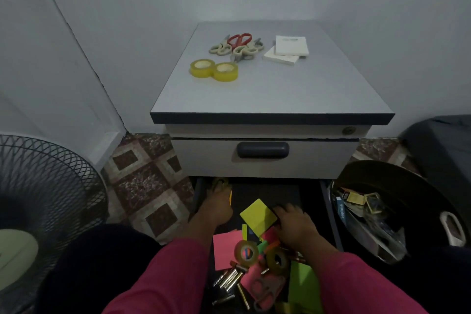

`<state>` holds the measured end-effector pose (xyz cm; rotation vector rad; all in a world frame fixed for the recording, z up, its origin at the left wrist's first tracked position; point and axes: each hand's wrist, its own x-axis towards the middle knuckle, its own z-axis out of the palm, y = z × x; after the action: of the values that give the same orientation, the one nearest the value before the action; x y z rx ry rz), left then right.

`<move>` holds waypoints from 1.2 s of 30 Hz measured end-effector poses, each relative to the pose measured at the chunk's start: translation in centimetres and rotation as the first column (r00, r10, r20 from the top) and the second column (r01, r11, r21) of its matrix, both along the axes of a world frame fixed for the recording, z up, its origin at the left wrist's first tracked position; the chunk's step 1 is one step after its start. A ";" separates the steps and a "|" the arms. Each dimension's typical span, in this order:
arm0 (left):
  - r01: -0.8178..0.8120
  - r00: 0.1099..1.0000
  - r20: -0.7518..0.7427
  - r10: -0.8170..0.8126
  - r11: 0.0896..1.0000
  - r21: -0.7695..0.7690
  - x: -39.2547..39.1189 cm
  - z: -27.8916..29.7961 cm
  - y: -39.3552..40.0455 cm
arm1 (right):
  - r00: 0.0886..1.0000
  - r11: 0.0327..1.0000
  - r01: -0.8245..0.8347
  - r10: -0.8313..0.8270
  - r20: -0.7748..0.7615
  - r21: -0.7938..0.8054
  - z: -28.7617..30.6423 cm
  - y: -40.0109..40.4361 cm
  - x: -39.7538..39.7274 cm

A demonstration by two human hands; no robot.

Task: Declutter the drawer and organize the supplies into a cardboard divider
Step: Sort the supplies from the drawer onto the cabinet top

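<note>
Scissors [235, 46], two tape rolls [214, 70] and white pads [286, 50] already lay on the cabinet top [280, 89]. The open drawer [331, 224] remained cluttered; no cardboard divider showed. The right hand [297, 224] held a yellow sticky pad [257, 215]; the left hand [218, 208] reached deep, its grip unclear.

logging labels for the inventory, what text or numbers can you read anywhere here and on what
"stapler", white letters running sideways on a blue box in the black bin.
White notepad on the cabinet top: faint print near its top edge, too blurred to read.
Small dark and yellow packets in the bin: print too small to read.
Nothing else legible.
</note>
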<state>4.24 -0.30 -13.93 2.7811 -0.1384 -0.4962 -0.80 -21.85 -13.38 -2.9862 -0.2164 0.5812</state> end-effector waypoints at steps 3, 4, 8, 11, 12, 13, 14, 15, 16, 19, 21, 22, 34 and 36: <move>-0.033 0.999 -0.021 0.033 0.999 -0.002 1.1 -0.9 0.2 | 0.999 1.000 0.023 -0.024 -0.047 -0.018 -0.6 0.5 1.0; -0.045 0.998 -0.037 0.045 0.999 0.008 1.2 -1.2 0.3 | 0.998 0.999 0.032 -0.034 -0.057 -0.031 -0.6 0.8 1.2; -0.059 0.997 -0.039 0.060 0.998 0.027 1.0 -2.5 0.2 | 0.996 0.995 0.085 -0.087 -0.027 -0.043 -1.0 1.9 1.5; -0.084 0.996 -0.027 0.084 0.996 -0.025 0.6 -2.5 0.1 | 0.991 0.991 0.133 -0.133 -0.003 -0.003 -1.2 2.5 1.5; -0.081 0.997 -0.022 0.080 0.996 -0.047 0.4 -2.3 0.1 | 0.989 0.989 0.149 -0.150 0.004 0.013 -1.1 2.6 1.5; -0.067 0.998 -0.022 0.066 0.996 -0.065 0.2 -2.2 0.1 | 0.986 0.985 0.167 -0.168 0.013 0.031 -1.0 2.7 1.5; -0.049 0.998 -0.029 0.047 0.996 -0.075 0.0 -2.0 0.1 | 0.982 0.981 0.184 -0.186 0.024 0.053 -0.8 2.8 1.5; -0.028 0.999 -0.045 0.025 0.997 -0.078 -0.3 -1.8 0.0 | 0.980 0.978 0.195 -0.198 0.035 0.073 -0.7 2.8 1.4; -0.007 0.998 -0.062 0.002 0.997 -0.076 -0.7 -1.6 -0.2 | 0.978 0.975 0.199 -0.204 0.044 0.097 -0.5 2.8 1.3; 0.042 0.997 -0.065 -0.048 0.995 -0.092 -2.1 -0.9 -1.0 | 0.969 0.952 0.228 -0.243 0.052 0.204 0.1 2.5 0.9; 0.072 0.993 -0.082 -0.085 0.986 -0.147 -2.6 -0.8 -1.2 | 0.961 0.936 0.254 -0.273 0.050 0.242 0.3 1.9 0.4; 0.090 0.988 -0.107 -0.112 0.978 -0.190 -2.7 -0.8 -1.1 | 0.955 0.926 0.275 -0.293 0.034 0.258 0.4 1.5 0.1; 0.266 0.920 -0.266 -0.287 0.958 -0.110 -5.9 1.1 -2.4 | 0.731 0.470 0.637 -0.620 -0.285 0.611 1.0 -1.7 -1.0; 0.307 0.901 -0.297 -0.315 0.949 -0.075 -6.6 0.9 -2.5 | 0.802 0.613 0.590 -0.522 -0.291 0.526 1.2 -1.7 -1.0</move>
<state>-2.33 -2.83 -13.07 2.6233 -0.5195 -0.9892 -1.82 -23.54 -12.22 -2.2011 0.4606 0.4723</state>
